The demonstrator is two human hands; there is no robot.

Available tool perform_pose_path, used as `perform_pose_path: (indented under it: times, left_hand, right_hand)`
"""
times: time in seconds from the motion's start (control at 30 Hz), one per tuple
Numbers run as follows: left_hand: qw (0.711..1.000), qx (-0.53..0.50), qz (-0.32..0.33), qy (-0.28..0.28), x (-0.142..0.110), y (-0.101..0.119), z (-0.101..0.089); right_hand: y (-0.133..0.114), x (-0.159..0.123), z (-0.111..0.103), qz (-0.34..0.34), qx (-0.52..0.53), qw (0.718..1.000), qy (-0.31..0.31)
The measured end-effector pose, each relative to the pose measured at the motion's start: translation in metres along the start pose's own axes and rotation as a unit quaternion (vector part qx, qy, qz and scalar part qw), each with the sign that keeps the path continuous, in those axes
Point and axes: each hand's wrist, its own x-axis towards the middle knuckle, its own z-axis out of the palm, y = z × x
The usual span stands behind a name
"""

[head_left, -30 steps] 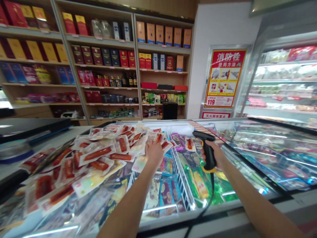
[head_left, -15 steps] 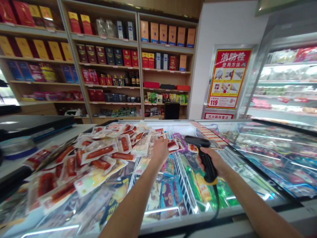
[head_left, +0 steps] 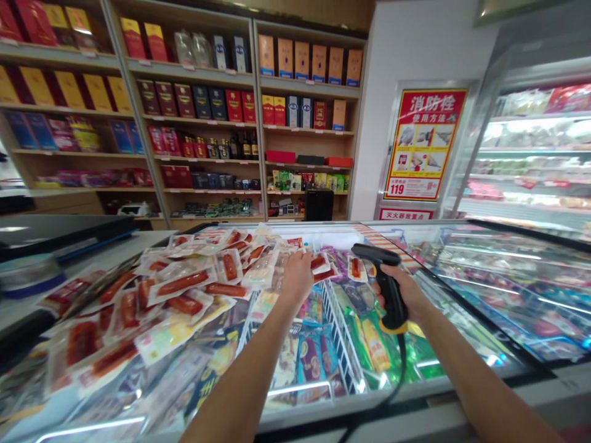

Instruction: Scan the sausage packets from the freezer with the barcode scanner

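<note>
My right hand (head_left: 404,286) grips the handle of a black barcode scanner (head_left: 391,295) with yellow trim, its head pointing left. A cable runs down from the handle. Left of the scanner head, a packaged sausage (head_left: 357,269) lies flat on other packs. My left hand (head_left: 298,271) has its fingers closed at the right end of a heap of vacuum-packed sausages (head_left: 184,282). Another sausage packet (head_left: 321,263) sticks out to the right of those fingers and seems to be held by them. The fingertips are partly hidden behind the hand.
Beneath lies an open chest freezer with a white wire basket (head_left: 339,326) of ice-cream packs (head_left: 310,357) and green bags (head_left: 369,344). A glass lid (head_left: 462,307) covers its right side. Shelves of boxes (head_left: 189,101) and a red poster (head_left: 425,144) stand behind.
My left hand has shifted slightly right, and the sausage packet beside it has moved right too. The scanner dipped left over the lone packaged sausage, then drew back right, uncovering it.
</note>
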Motion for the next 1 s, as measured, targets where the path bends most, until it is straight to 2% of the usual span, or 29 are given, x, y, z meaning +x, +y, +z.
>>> perform_pose_path:
  times: [0.17, 0.27, 0.33, 0.43, 0.6, 0.73, 0.8, 0.87, 1.0]
  left_hand:
    - [1.000, -0.020, -0.020, -0.005, 0.009, 0.022, 0.004]
    - [0.998, -0.037, -0.037, -0.024, 0.020, 0.044, 0.017]
    - [0.997, -0.047, -0.051, -0.041, 0.028, 0.061, 0.030]
    - [0.994, -0.056, -0.057, -0.073, 0.035, 0.088, 0.051]
    - [0.991, -0.063, -0.026, -0.112, 0.035, 0.129, 0.086]
    - [0.991, -0.066, -0.019, -0.117, 0.043, 0.151, 0.096]
    - [0.992, -0.064, -0.027, -0.109, 0.047, 0.149, 0.090]
    - [0.993, -0.052, -0.040, -0.093, 0.048, 0.133, 0.078]
    - [0.996, -0.005, -0.059, -0.074, 0.032, 0.076, 0.044]
  right_hand:
    - [-0.015, 0.008, -0.040, -0.075, 0.044, 0.990, 0.107]
    - [-0.022, 0.012, -0.064, -0.107, 0.055, 0.977, 0.176]
    - [-0.026, 0.012, -0.074, -0.116, 0.067, 0.971, 0.199]
    - [-0.030, 0.011, -0.077, -0.124, 0.078, 0.968, 0.205]
    - [-0.030, 0.012, -0.071, -0.135, 0.079, 0.970, 0.185]
    - [-0.028, 0.014, -0.066, -0.130, 0.071, 0.975, 0.163]
    - [-0.027, 0.014, -0.065, -0.124, 0.073, 0.977, 0.157]
    - [-0.026, 0.014, -0.063, -0.116, 0.078, 0.979, 0.146]
    - [-0.022, 0.011, -0.055, -0.083, 0.077, 0.988, 0.106]
